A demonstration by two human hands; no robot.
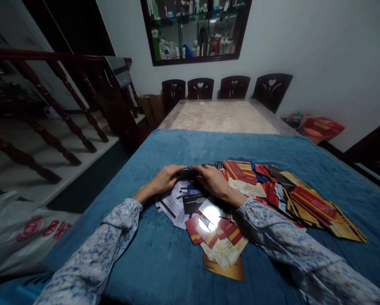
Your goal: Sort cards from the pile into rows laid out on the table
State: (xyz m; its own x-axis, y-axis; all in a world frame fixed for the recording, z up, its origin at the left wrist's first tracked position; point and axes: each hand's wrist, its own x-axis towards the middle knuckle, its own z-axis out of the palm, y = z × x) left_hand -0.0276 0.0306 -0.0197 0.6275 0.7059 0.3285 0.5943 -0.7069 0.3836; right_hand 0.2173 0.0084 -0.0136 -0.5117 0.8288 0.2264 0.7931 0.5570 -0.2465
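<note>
- Your left hand and right hand are meeting just beyond the near cards, gripping a dark, flat, glossy bundle, apparently black plastic cards, from its two ends.
- Your fingers are clamping on that bundle, left hand on one end and right hand on the other; such a hold is probably keeping its edges lined up. How the fingertips are sitting on the far side is hidden.
- The bundle is being held near the middle of the blue, plush cloth, within easy reach of both arms, which seems to be why your wrists are turning inward.
- Below your left hand, white cards with dark stripes are lying fanned and overlapping; a black card with pale print is resting beside them, showing its lettering.
- Nearer you, red cards with yellow bands are overlapping pale patterned cards, and a plain gold card is sticking out underneath. Similar designs are lying together, perhaps grouped by look.
- Beyond your right forearm, a long, loose heap of red and gold cards is spreading rightward, leaving the left side freer for your arm.
- The cloth is covering the near part of the beige, marbled tabletop, likely cushioning the slick cards and limiting sliding.
</note>
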